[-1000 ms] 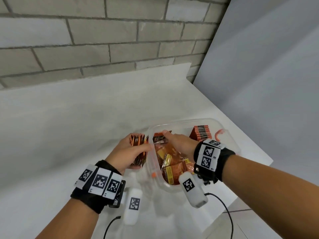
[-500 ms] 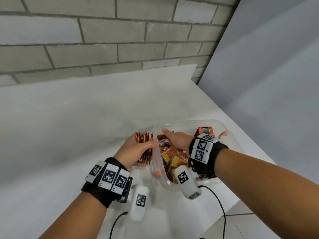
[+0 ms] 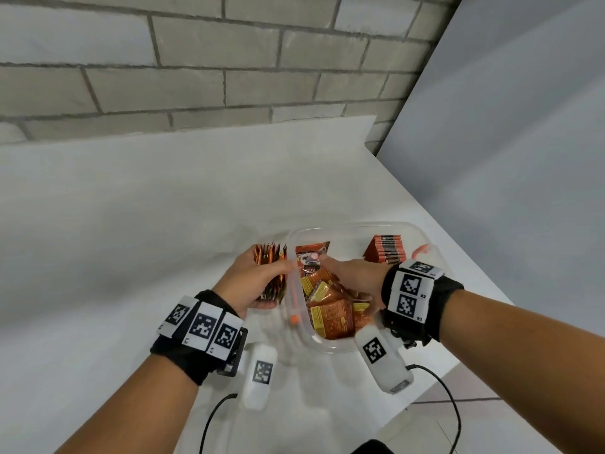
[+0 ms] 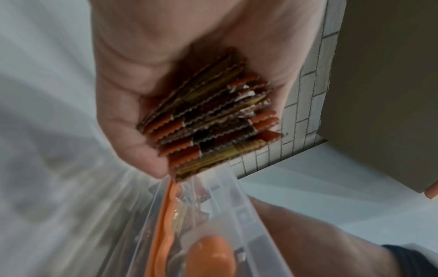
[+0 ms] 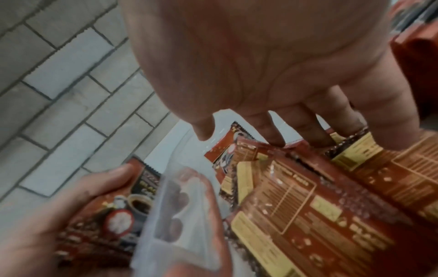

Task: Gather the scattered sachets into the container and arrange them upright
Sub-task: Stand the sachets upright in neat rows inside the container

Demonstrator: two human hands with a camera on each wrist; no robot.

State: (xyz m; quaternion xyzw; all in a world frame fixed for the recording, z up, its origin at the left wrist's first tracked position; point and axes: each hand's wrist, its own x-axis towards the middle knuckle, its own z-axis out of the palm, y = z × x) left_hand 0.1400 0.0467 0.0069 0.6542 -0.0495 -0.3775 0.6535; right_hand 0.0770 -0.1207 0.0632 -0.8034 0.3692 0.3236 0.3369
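While the left hand (image 3: 255,283) clamps its coffee sachet stack (image 4: 211,120) beside the clear container (image 3: 360,226), the right hand's (image 3: 353,276) loose, spread fingers could topple the pile.

Looks like a bare recording set-up rather than a home: white-covered bench (image 3: 163,208) against a grey painted brick wall (image 3: 196,60), plain grey panel (image 3: 523,142) beside, tiled floor (image 3: 465,417) below.

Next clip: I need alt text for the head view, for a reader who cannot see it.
A left hand grips a stack of sachets just outside a clear plastic container on a white table, while the right hand reaches among loose sachets inside. A neat row of sachets stands at the container's far end.
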